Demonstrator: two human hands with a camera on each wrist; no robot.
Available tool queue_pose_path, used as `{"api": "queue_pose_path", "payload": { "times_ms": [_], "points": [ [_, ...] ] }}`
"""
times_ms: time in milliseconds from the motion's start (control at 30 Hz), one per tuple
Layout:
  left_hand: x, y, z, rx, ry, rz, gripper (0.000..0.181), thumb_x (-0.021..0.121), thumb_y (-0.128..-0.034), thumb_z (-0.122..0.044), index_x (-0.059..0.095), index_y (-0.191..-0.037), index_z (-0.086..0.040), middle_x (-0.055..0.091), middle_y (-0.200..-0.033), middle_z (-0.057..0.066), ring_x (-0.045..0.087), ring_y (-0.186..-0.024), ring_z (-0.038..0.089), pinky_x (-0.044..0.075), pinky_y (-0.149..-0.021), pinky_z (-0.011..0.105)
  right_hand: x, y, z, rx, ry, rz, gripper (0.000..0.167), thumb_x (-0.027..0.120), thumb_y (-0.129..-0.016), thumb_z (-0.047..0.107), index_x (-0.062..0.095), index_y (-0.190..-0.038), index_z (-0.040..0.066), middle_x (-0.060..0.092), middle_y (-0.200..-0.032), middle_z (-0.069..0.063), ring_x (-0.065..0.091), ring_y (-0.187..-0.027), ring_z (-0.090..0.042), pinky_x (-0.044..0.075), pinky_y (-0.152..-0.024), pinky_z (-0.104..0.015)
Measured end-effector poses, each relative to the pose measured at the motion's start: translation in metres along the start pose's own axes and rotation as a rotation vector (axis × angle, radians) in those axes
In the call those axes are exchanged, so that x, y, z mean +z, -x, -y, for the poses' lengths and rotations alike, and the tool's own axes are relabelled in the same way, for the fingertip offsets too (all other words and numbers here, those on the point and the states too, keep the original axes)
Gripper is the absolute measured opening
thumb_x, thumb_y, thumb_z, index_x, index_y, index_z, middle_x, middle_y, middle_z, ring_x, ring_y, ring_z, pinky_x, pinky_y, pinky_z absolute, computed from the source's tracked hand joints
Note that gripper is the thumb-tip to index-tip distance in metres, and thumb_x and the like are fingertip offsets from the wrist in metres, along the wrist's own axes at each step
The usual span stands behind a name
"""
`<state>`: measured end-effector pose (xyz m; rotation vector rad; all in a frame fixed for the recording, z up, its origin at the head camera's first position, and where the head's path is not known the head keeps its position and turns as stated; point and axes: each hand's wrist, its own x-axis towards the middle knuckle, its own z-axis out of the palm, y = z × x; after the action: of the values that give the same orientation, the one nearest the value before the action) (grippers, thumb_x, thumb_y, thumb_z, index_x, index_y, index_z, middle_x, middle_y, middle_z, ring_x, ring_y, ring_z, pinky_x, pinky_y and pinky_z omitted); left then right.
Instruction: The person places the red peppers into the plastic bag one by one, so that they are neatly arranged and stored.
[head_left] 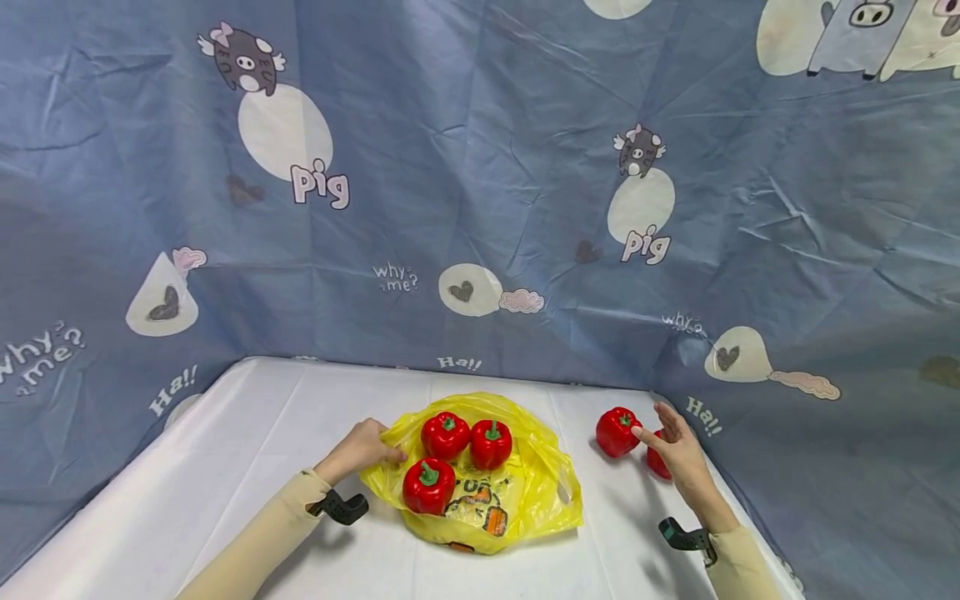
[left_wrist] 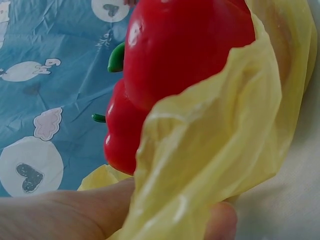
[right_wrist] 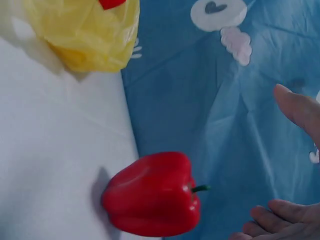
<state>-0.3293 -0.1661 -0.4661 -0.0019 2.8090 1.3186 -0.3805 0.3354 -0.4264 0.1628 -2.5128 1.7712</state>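
My left hand (head_left: 360, 450) grips the left rim of a yellow plastic bag (head_left: 525, 492), its thumb and fingers on either side of the film in the left wrist view. Three red bell peppers with green stems sit in the bag's mouth: one at the front (head_left: 429, 487), two behind (head_left: 445, 436). At the right, my right hand (head_left: 681, 458) hovers with fingers spread, holding nothing. A red bell pepper (head_left: 617, 432) stands on the table just left of it, apart from the hand in the right wrist view (right_wrist: 152, 195). Another red pepper (head_left: 658, 457) is partly hidden behind that hand.
A white-covered table (head_left: 300, 417) carries everything. Blue cloth printed with pigs and words (head_left: 465, 208) hangs behind the table and along its sides. Each wrist wears a dark band, one on the left (head_left: 341, 506) and one on the right (head_left: 682, 536).
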Motion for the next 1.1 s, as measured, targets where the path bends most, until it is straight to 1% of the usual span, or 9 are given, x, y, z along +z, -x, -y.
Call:
{"api": "queue_pose_path", "payload": {
  "times_ms": [100, 200, 333, 433, 500, 633, 733, 900, 1100],
  "points": [
    [0.0, 0.0, 0.0, -0.001, 0.005, 0.002, 0.02, 0.079, -0.0715, -0.016, 0.065, -0.068, -0.003, 0.057, -0.058, 0.002, 0.052, -0.049, 0.01, 0.044, -0.047, 0.023, 0.001, -0.007, -0.006, 0.029, -0.016, -0.02, 0.091, 0.069, -0.089, 0.025, 0.008, -0.154, 0.007, 0.011, -0.162, -0.013, 0.007, -0.149, -0.031, 0.012, -0.12, -0.045],
    [0.0, 0.0, 0.0, 0.0, 0.002, 0.005, 0.02, 0.079, -0.0719, -0.016, 0.065, -0.068, -0.003, 0.057, -0.058, 0.002, 0.052, -0.05, 0.01, 0.043, -0.047, 0.022, 0.003, -0.013, -0.013, 0.065, 0.009, -0.05, 0.096, 0.07, -0.088, 0.029, 0.005, -0.155, 0.008, 0.009, -0.162, -0.012, 0.005, -0.15, -0.03, 0.013, -0.12, -0.046],
    [0.0, 0.0, -0.001, 0.006, -0.012, -0.005, 0.021, 0.08, -0.0716, -0.016, 0.064, -0.066, -0.003, 0.056, -0.058, 0.001, 0.051, -0.049, 0.01, 0.042, -0.047, 0.022, 0.007, -0.021, -0.022, 0.109, 0.023, -0.09, 0.101, 0.072, -0.086, 0.032, 0.001, -0.155, 0.009, 0.004, -0.163, -0.012, 0.002, -0.15, -0.031, 0.015, -0.119, -0.047],
    [0.0, -0.001, -0.001, 0.003, -0.013, -0.007, 0.021, 0.08, -0.0714, -0.016, 0.064, -0.066, -0.004, 0.056, -0.057, 0.001, 0.051, -0.049, 0.01, 0.042, -0.047, 0.022, 0.009, -0.027, -0.027, 0.13, 0.023, -0.096, 0.101, 0.071, -0.087, 0.031, 0.0, -0.154, 0.007, 0.003, -0.162, -0.014, 0.004, -0.149, -0.033, 0.016, -0.118, -0.047],
    [0.0, -0.001, -0.001, 0.001, -0.011, -0.006, 0.02, 0.079, -0.0713, -0.016, 0.064, -0.066, -0.004, 0.056, -0.057, 0.001, 0.051, -0.049, 0.01, 0.042, -0.047, 0.022, 0.011, -0.03, -0.027, 0.144, 0.052, -0.085, 0.1, 0.071, -0.087, 0.031, 0.001, -0.154, 0.005, 0.004, -0.162, -0.017, 0.006, -0.149, -0.035, 0.017, -0.118, -0.046],
    [0.001, -0.001, 0.0, -0.002, -0.012, -0.008, 0.02, 0.079, -0.0709, -0.015, 0.064, -0.065, -0.004, 0.056, -0.057, 0.001, 0.051, -0.049, 0.01, 0.042, -0.047, 0.022, 0.016, -0.036, -0.023, 0.165, 0.152, -0.031, 0.099, 0.071, -0.086, 0.036, 0.007, -0.153, 0.001, 0.01, -0.16, -0.022, 0.011, -0.147, -0.039, 0.02, -0.117, -0.048],
    [0.001, -0.001, 0.0, -0.003, -0.01, -0.01, 0.02, 0.079, -0.0709, -0.015, 0.064, -0.065, -0.004, 0.056, -0.057, 0.001, 0.051, -0.049, 0.01, 0.042, -0.047, 0.022, 0.02, -0.04, -0.019, 0.162, 0.194, 0.001, 0.097, 0.071, -0.086, 0.037, 0.011, -0.152, -0.002, 0.014, -0.158, -0.025, 0.016, -0.146, -0.04, 0.024, -0.115, -0.051],
    [0.002, -0.001, 0.001, -0.002, 0.001, -0.008, 0.022, 0.079, -0.0707, -0.015, 0.061, -0.063, -0.004, 0.054, -0.056, 0.0, 0.05, -0.049, 0.01, 0.041, -0.047, 0.022, 0.024, -0.043, -0.027, 0.147, 0.262, -0.008, 0.094, 0.072, -0.084, 0.036, 0.019, -0.149, -0.005, 0.024, -0.153, -0.028, 0.028, -0.14, -0.042, 0.028, -0.113, -0.054],
    [0.002, 0.0, 0.002, 0.008, 0.0, -0.01, 0.024, 0.079, -0.0716, -0.015, 0.059, -0.062, -0.005, 0.052, -0.055, -0.001, 0.049, -0.049, 0.009, 0.04, -0.047, 0.021, 0.031, -0.042, -0.048, 0.204, 0.308, -0.032, 0.093, 0.071, -0.084, 0.041, 0.022, -0.147, -0.008, 0.033, -0.147, -0.031, 0.036, -0.133, -0.045, 0.032, -0.109, -0.059]
  ]
}}
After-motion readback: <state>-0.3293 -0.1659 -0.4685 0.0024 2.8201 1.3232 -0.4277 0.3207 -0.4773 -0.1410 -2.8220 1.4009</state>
